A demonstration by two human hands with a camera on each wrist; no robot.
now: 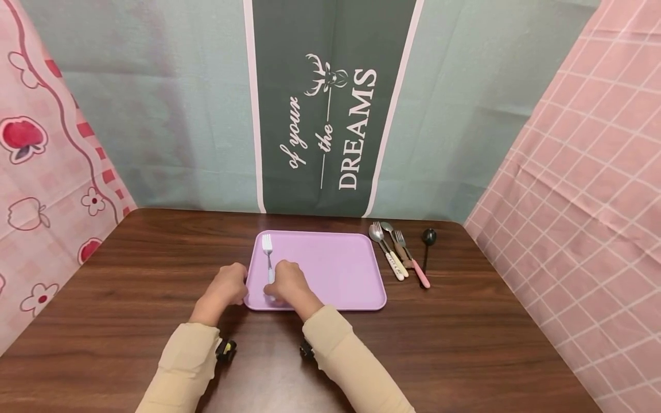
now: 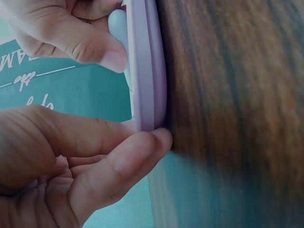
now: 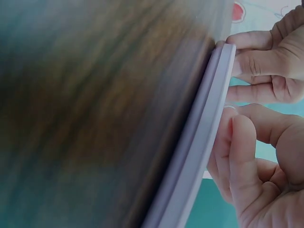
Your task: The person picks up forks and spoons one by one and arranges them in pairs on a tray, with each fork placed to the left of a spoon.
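A purple tray (image 1: 330,275) lies flat on the table. My left hand (image 1: 224,287) is at its front left corner; the left wrist view shows the thumb and fingers pinching the tray rim (image 2: 146,71). Along the tray's left side lies a fork (image 1: 267,248), its silver tines pointing away from me. My right hand (image 1: 291,284) holds the fork by its pale blue handle (image 2: 118,24), low over the tray's front left part. The right wrist view shows both hands close together at the rim, though the fork is mostly hidden there behind the fingers.
Right of the tray lie several spoons and forks, among them a spoon with a white patterned handle (image 1: 395,267) and a pink-handled fork (image 1: 420,275). A black spoon (image 1: 429,237) lies furthest right. Fabric backdrops (image 1: 196,143) stand behind and beside the brown wooden table (image 1: 465,344).
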